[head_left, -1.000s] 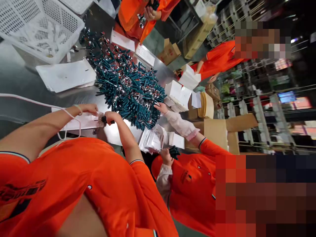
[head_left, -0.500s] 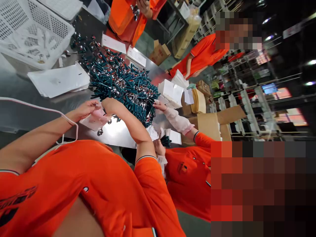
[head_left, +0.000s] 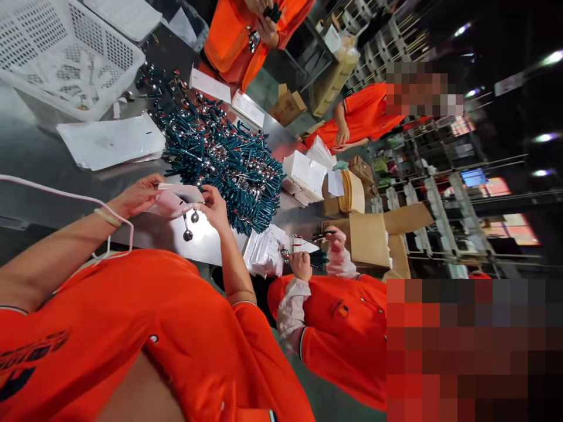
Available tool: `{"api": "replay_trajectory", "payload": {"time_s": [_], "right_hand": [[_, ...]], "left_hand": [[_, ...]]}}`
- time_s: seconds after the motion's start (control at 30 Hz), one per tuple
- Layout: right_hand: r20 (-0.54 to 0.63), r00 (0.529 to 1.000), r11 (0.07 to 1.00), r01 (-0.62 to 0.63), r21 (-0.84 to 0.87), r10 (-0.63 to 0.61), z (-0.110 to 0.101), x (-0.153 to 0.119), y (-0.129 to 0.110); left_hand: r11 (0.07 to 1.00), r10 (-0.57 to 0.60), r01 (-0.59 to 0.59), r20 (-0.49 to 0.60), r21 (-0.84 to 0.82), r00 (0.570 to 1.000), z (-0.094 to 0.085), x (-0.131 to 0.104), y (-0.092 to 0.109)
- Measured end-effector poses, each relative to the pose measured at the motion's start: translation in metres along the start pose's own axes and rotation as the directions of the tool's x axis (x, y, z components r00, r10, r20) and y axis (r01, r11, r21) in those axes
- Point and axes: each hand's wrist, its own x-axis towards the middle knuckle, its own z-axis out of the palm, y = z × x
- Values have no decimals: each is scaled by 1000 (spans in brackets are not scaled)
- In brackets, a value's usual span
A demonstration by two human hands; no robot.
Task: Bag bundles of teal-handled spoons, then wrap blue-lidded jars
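Note:
A translucent white plastic bag [head_left: 170, 202] with a small black mark is stretched between my hands above the table's near edge. My left hand [head_left: 141, 195] pinches its left end, fingers closed. My right hand [head_left: 214, 208] has thumb and fingers closed on the bag's right end. Just below the bag, two metal spoons [head_left: 188, 235] show their shiny bowls; their handles are partly hidden. Beyond my hands lies a big heap of spoons with dark green handles [head_left: 220, 158]. A stack of flat white bags [head_left: 112, 140] lies to the left of the heap.
A white perforated basket [head_left: 114, 88] stands at the far left. A white cable [head_left: 53, 186] crosses near my left forearm. A co-worker's hands [head_left: 302, 266] hold green-handled utensils at the right, beside white packs [head_left: 268, 249] and an open carton [head_left: 369, 237]. Another co-worker stands across the table.
My right hand has turned and shifted to the bag's right end, and the bag is spread wider. The neighbouring co-worker's hand has drawn back from the heap towards the other hand.

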Motion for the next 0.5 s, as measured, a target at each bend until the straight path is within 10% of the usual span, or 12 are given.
{"api": "replay_trajectory", "payload": {"time_s": [0.3, 0.4, 0.5], "right_hand": [[-212, 969, 989, -140, -55, 126, 30, 3, 19], [-351, 931, 938, -27, -346, -103, 43, -6, 15], [-154, 936, 832, 196, -519, -317, 63, -10, 3]], "left_hand": [[988, -77, 126, -402, 95, 913, 19, -2, 5], [974, -98, 176, -435, 142, 895, 27, 0, -5], [974, -58, 137, -386, 181, 921, 27, -1, -14]]}}
